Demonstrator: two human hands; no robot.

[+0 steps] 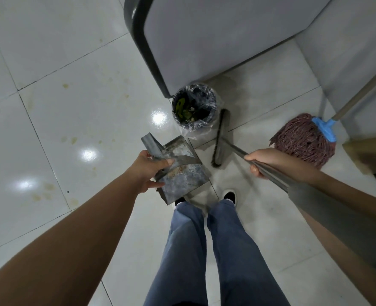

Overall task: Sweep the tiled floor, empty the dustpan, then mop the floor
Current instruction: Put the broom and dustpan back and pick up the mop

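Observation:
My left hand grips the handle strap of a worn metal dustpan, held tilted above the white tiled floor near my feet. My right hand holds the grey broom handle; the dark broom head rests on the floor just right of the dustpan. A small black bin lined with clear plastic stands beyond the dustpan, with scraps inside. A reddish-brown string mop with a blue collar and wooden handle leans at the right.
A grey table or counter with a dark leg stands over the bin. A pale wall or cabinet fills the right side. A wooden item sits at the right edge. Yellowish stains mark the left tiles.

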